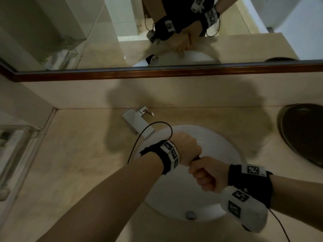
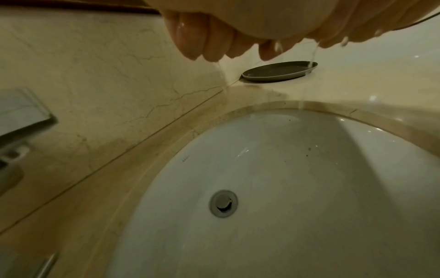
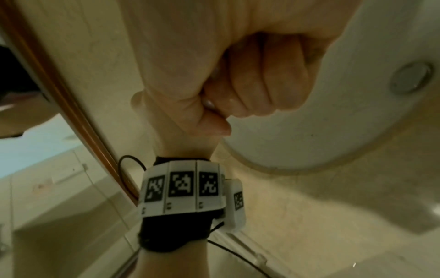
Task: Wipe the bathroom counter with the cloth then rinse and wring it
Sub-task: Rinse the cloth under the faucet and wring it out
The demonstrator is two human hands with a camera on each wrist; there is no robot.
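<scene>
Right now both hands sit over the sink (image 1: 227, 149), fists close together. Right hand (image 1: 206, 173) nearest, fingers (image 3: 269, 75) curled tight into a fist, thumb pressed along them. Left hand (image 1: 187, 149) just beyond it, touching or nearly so, fingers (image 2: 190, 41) curled downward and wet. Cloth (image 1: 195, 158) shows only as a dark sliver between the two fists in the head view, so both hands seem clamped on it; wrist views do not show the cloth itself. Thin streams of water (image 2: 225, 79) run off the left fingers toward the basin. Both wrists wear black bands with white marker blocks and thin black cables.

Sink is a white oval basin set under the beige stone worktop (image 1: 78, 163), metal drain plug (image 1: 190, 215) at the near side, dark specks on the basin wall. Square chrome tap (image 1: 138, 122) stands behind the basin, left of centre. Dark round tray (image 1: 304, 135) lies on the worktop well right of the sink. Farther back, wood-framed mirror (image 1: 157, 74) on the wall reflects the hands and basin.
</scene>
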